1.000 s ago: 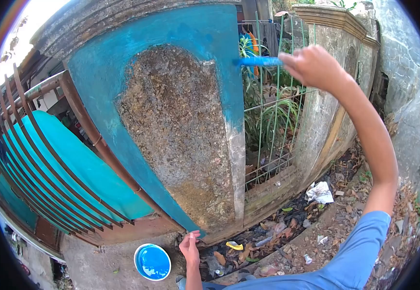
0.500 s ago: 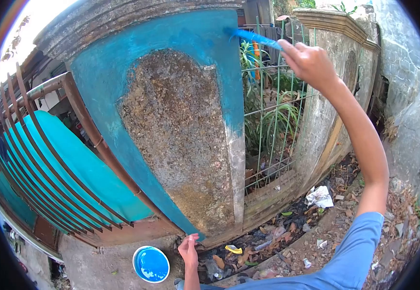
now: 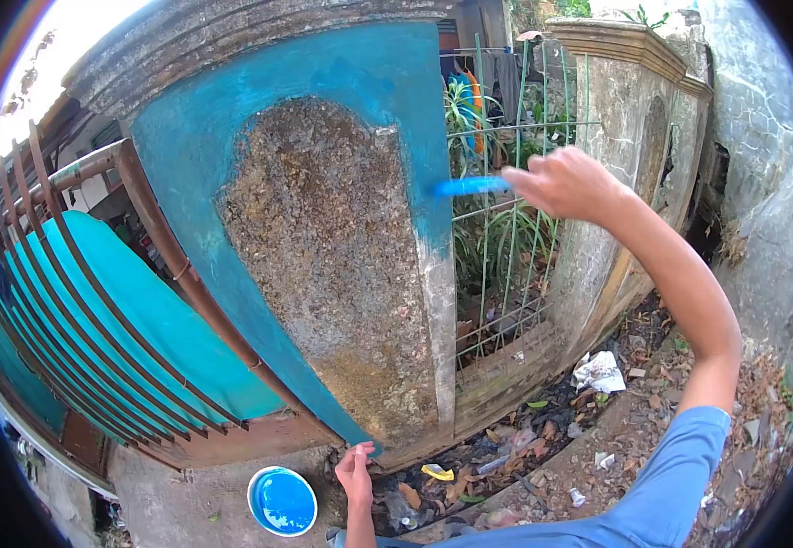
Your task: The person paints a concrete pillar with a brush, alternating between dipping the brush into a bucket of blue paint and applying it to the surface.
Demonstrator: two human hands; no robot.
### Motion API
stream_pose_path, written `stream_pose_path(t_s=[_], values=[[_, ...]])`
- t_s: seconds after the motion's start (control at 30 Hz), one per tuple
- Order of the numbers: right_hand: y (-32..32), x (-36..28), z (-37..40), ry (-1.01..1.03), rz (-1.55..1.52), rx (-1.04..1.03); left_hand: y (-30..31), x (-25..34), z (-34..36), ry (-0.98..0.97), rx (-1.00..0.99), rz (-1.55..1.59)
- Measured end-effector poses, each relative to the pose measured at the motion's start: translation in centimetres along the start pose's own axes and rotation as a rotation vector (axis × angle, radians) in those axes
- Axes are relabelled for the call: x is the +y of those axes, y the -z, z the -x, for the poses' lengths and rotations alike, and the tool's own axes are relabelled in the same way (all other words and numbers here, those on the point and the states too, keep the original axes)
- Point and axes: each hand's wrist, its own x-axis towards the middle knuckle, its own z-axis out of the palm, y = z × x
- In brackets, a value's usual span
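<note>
My right hand (image 3: 565,185) is closed round the handle of a blue paintbrush (image 3: 474,186). The brush points left, its bristle end at the right edge of the masonry pillar (image 3: 323,237). Teal-blue paint covers the pillar's border at the top and left; on the right side it reaches partway down, above bare grey-white plaster. A rough brown stone panel fills the middle. My left hand (image 3: 354,473) is low by the pillar's bottom corner, fingers bent together, with no object showing in them. Close to it on the ground stands a white tub (image 3: 252,498) of blue paint (image 3: 285,500).
Left of the pillar is a rusty barred gate (image 3: 154,201) with a turquoise sheet (image 3: 132,301) behind it. Thin green railings (image 3: 520,228) and plants stand to the right, before a second, weathered pillar (image 3: 620,137). Leaves and litter (image 3: 597,373) lie along the wall's foot.
My right hand and the brush have moved down along the pillar's right edge, from near the top to about mid-height. My left hand and the tub stay almost where they were.
</note>
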Motion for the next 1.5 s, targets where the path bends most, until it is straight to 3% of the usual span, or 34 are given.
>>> stream_pose_path(t_s=[0.07,0.17,0.37,0.5,0.57,0.63,0.83,0.97,1.03,1.17,1.27,1.33,1.43,1.5], values=[[-0.8,2.2,-1.6,-0.045,0.111,-0.005,-0.1,0.0,0.1,0.006,0.002,0.016],[0.9,4.1,-3.0,-0.112,0.104,0.268,0.0,-0.4,0.1,-0.008,-0.004,0.021],[1.7,4.7,-2.3,-0.228,0.188,0.53,-0.3,0.1,0.4,-0.01,0.002,-0.006],[-0.7,3.5,-1.7,-0.237,0.139,0.496,-0.3,-0.3,0.3,-0.003,0.003,-0.007],[-3.2,1.2,-0.7,-0.227,0.188,0.228,-0.3,-0.8,0.3,-0.009,-0.005,-0.003],[-4.7,-0.9,0.6,-0.147,0.142,0.175,-0.5,-0.7,0.4,0.003,-0.017,0.004],[-4.9,-7.8,4.4,0.063,-0.165,-0.317,-0.3,-0.9,0.4,0.009,-0.029,-0.004],[-5.2,-8.5,4.1,0.133,-0.195,-0.236,-0.8,-0.6,0.4,-0.021,-0.04,-0.027],[-3.9,-6.8,1.7,0.034,-0.109,-0.317,-1.0,-0.5,0.5,-0.016,-0.041,-0.021],[-0.9,-1.4,-1.6,-0.126,0.14,-0.049,-1.0,-0.6,0.3,-0.03,-0.038,-0.001],[2.2,0.7,-2.9,-0.242,0.198,-0.018,-1.2,0.0,0.5,-0.017,-0.03,-0.006],[2.9,1.1,-3.1,-0.258,0.274,0.439,-1.2,-0.3,0.5,-0.024,-0.032,-0.003],[2.6,-0.1,-4.0,-0.304,0.294,0.368,-1.2,-0.9,0.5,-0.032,-0.039,0.004],[0.3,-2.8,-3.8,-0.208,0.343,0.206,-1.0,-1.1,0.6,-0.036,-0.04,0.01]])
